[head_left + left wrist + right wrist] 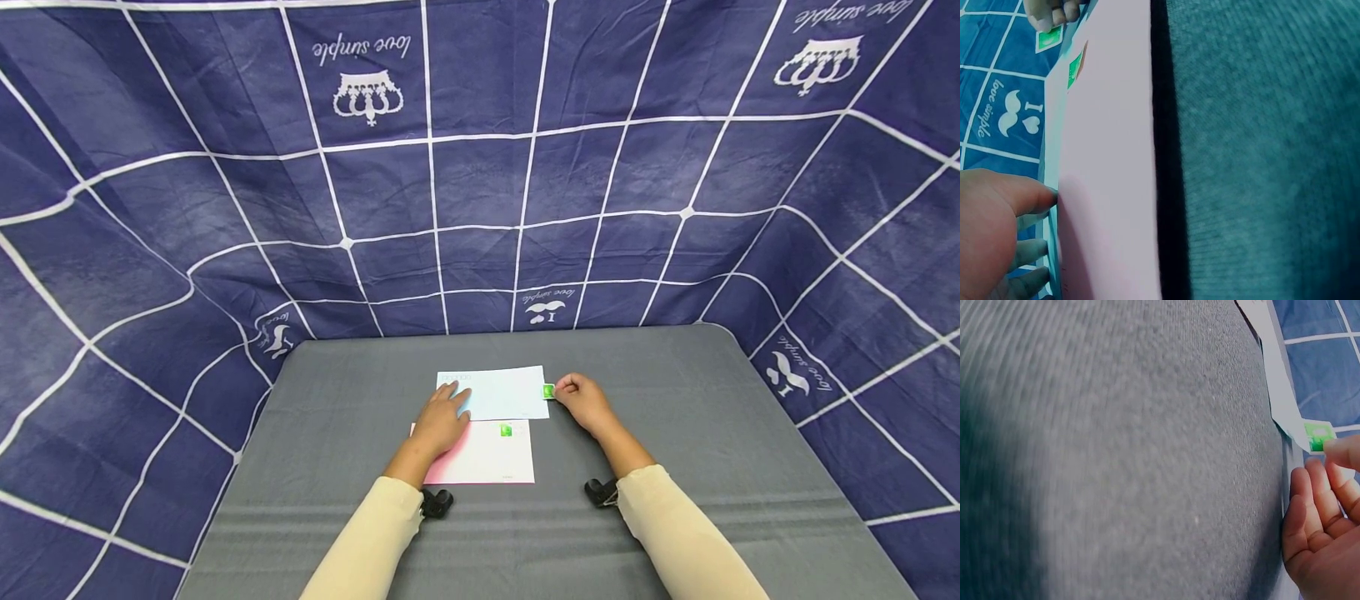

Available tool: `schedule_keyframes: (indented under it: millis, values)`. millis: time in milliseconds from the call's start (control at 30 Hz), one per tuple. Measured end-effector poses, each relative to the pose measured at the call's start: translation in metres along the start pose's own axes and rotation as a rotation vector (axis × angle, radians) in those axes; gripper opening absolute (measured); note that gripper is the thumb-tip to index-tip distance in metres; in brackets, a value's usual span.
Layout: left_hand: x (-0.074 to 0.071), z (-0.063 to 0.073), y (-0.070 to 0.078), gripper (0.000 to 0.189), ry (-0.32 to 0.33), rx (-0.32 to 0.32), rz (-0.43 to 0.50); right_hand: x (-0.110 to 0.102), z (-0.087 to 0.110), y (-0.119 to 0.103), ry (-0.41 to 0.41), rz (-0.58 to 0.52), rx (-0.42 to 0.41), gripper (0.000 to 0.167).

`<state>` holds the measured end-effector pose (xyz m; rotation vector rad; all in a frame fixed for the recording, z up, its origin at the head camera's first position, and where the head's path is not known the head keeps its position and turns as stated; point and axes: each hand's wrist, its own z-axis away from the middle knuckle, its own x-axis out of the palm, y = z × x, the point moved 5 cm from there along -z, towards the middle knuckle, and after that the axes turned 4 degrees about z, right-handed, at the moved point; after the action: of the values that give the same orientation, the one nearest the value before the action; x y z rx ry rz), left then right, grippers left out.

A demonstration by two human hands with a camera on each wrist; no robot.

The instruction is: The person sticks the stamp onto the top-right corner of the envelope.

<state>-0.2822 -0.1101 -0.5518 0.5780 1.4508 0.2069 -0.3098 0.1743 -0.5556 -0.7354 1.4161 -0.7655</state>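
Note:
A pale blue envelope [502, 393] lies on the grey table, its near edge meeting a white and pink envelope [487, 458]. That nearer envelope carries a green stamp in its top right corner. My left hand [441, 423] rests on the left part of the blue envelope with fingers spread. Between thumb and fingertips my right hand [588, 406] pinches a small green stamp [1319, 434] with a white border. This stamp is at the right edge of the blue envelope; whether it touches the paper I cannot tell.
The grey cloth-covered table [345, 392] reaches out on all sides of the envelopes. A blue curtain [480, 183] with white grid lines hangs behind and at both sides. Black wrist mounts [600, 492] sit at both wrists, close to the tabletop.

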Motion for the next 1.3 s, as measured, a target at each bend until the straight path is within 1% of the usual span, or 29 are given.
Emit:
schedule_keyframes:
  millis: [167, 433, 567, 900, 1067, 1300]
  values:
    - [-0.001, 0.001, 0.002, 0.047, 0.003, 0.006, -0.006, 0.003, -0.002, -0.001, 0.006, -0.025, -0.001, 0.012]
    - [-0.002, 0.002, 0.005, 0.047, 0.000, 0.014, -0.021, 0.005, -0.007, -0.006, 0.009, -0.155, 0.016, 0.011]
    - [-0.002, 0.003, 0.007, 0.047, -0.003, 0.014, -0.020, 0.007, -0.010, -0.006, 0.013, -0.175, 0.033, 0.010]
    - [-0.001, 0.002, 0.005, 0.047, 0.004, 0.027, -0.037, 0.011, -0.017, -0.010, 0.022, -0.235, 0.027, 0.011]
    - [0.000, 0.001, 0.003, 0.047, 0.008, 0.031, -0.044, 0.016, -0.019, -0.010, 0.008, -0.247, 0.041, 0.011]
    - [0.000, 0.001, 0.002, 0.047, 0.009, 0.034, -0.043, 0.023, -0.026, -0.011, -0.006, -0.213, 0.025, 0.011]
